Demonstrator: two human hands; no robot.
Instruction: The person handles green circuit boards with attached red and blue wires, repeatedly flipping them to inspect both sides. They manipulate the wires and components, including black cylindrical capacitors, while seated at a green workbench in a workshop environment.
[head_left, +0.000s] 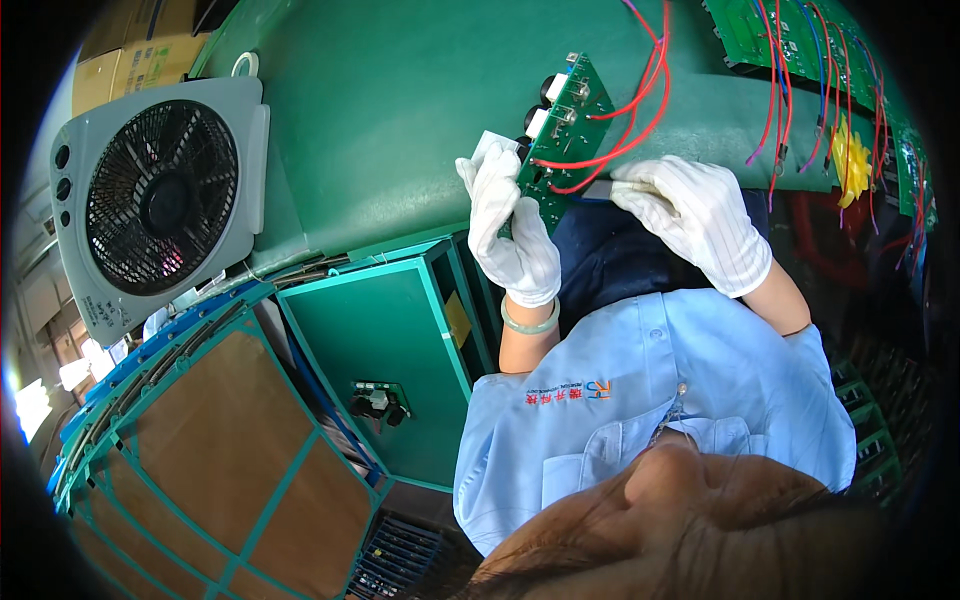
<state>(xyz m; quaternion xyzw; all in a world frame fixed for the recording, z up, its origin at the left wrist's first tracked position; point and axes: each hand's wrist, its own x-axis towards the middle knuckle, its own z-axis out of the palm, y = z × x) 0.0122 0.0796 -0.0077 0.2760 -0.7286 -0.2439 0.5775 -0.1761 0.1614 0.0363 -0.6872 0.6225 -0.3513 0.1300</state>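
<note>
My left hand, in a white striped glove, grips a green circuit board by its lower end and holds it tilted on edge above the bench. White and black components stand out from the board's left side. Red wires loop from its right face up past the top of the view. Beside the board's lower right edge, my gloved right hand is closed, thumb and fingers pinched together. A small greyish piece shows at its fingertips, too unclear to name.
A grey box fan stands at the left. More boards with red and blue wires lie at the upper right, near a yellow flower-shaped piece. A small board with components lies on a green surface at lower left. Cardboard boxes sit behind the fan.
</note>
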